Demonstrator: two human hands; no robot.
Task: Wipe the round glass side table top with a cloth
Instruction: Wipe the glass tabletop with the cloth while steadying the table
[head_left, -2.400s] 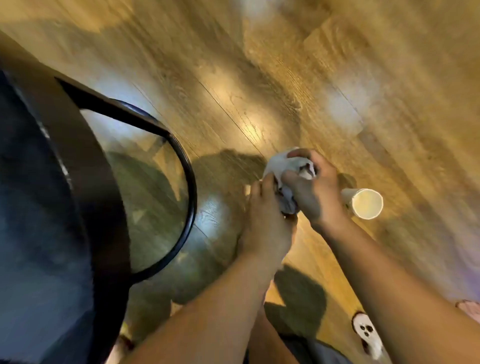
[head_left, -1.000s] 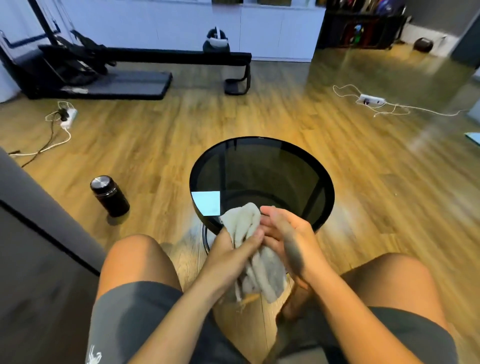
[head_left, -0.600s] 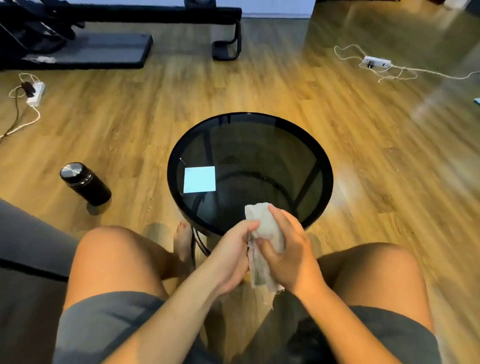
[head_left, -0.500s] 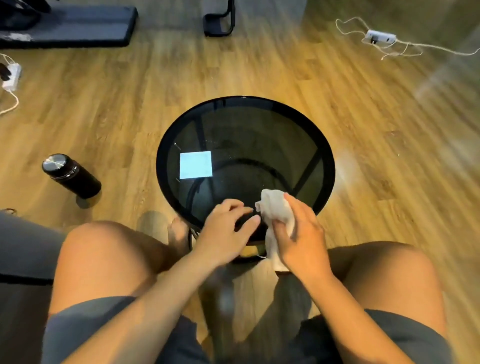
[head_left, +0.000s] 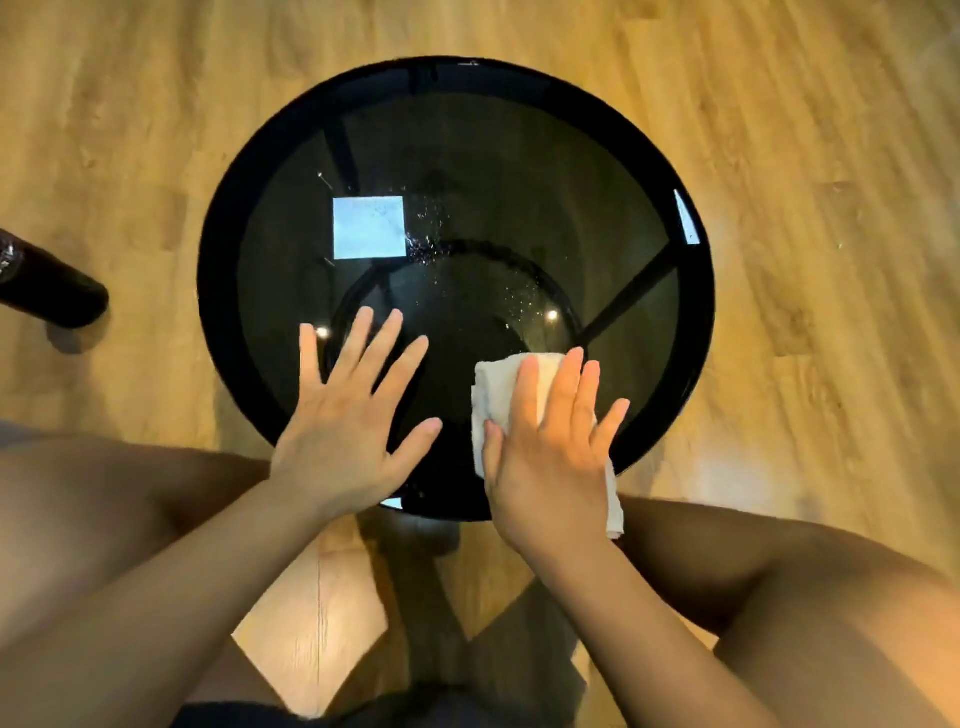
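The right hand (head_left: 550, 447) is pressing the folded cloth (head_left: 498, 384) flat, fingers extended, on the near right of the glass worktop (head_left: 519, 171). The left hand (head_left: 345, 415), fingers spread, is bracing it. Sweeping toward the far droplets (head_left: 431, 228) with even, overlapping strokes would work best.

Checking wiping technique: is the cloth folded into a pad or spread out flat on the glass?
Folded. The white cloth is a compact pad under the flat right hand, one end trailing off the table rim.
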